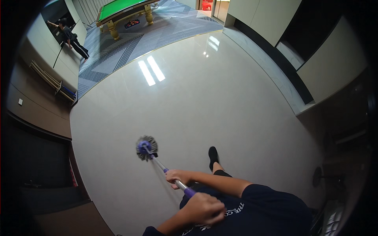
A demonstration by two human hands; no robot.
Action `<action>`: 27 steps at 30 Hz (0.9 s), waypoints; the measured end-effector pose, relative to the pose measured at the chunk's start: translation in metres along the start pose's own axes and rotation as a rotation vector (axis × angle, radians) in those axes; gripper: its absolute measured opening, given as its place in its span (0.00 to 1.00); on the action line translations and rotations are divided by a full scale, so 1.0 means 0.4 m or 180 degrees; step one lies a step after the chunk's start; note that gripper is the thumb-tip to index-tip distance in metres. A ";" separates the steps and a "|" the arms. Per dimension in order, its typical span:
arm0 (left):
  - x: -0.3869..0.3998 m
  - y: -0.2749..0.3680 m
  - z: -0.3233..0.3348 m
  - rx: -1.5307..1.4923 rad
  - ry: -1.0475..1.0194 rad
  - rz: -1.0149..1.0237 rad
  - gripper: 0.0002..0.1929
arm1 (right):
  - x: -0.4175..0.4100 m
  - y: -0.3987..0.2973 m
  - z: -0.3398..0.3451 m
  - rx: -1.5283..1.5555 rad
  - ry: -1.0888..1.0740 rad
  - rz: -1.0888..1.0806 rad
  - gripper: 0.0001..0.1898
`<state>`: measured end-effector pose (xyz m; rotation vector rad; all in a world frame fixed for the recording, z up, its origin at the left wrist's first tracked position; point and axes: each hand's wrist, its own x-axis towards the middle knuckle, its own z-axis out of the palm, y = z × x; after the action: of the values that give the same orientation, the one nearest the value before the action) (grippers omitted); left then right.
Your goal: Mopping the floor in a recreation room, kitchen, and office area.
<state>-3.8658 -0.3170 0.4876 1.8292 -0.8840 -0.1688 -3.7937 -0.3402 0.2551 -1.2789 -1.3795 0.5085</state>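
Note:
A round string mop head (147, 148) with grey strands and a purple hub rests on the glossy floor, left of the middle. Its metal and purple pole (159, 164) slants from there down to the right, towards my body. Lower on the pole, nearer the mop head, my right hand (178, 178) is closed around it. My left hand (205, 208) grips the upper end, close to my dark shirt, and covers the tip of the pole. One foot in a black shoe (213, 157) stands on the floor to the right of the mop.
A pool table (124, 11) stands on patterned carpet (118, 56) beyond the tiles. Another person (71, 38) is at the cabinets at upper left. Cue sticks (53, 81) lean in a rack by the left wall, above a dark door (38, 159). Cabinets (265, 17) line the right.

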 end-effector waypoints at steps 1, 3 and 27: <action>0.016 -0.055 0.018 0.0045 -0.0170 -0.0245 0.08 | -0.007 0.048 -0.009 0.0007 0.0006 -0.0020 0.13; 0.040 -0.167 0.053 0.0286 -0.0434 -0.0559 0.09 | -0.022 0.155 -0.031 0.0287 -0.0191 0.0129 0.11; 0.489 -0.323 -0.229 -0.1082 0.0543 -0.0430 0.14 | -0.195 0.228 -0.940 -0.1115 -0.0773 0.0915 0.17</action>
<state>-3.6169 -0.3503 0.4724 1.5582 -0.5733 -0.2298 -3.4398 -0.5142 0.2471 -1.7623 -1.5400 0.6544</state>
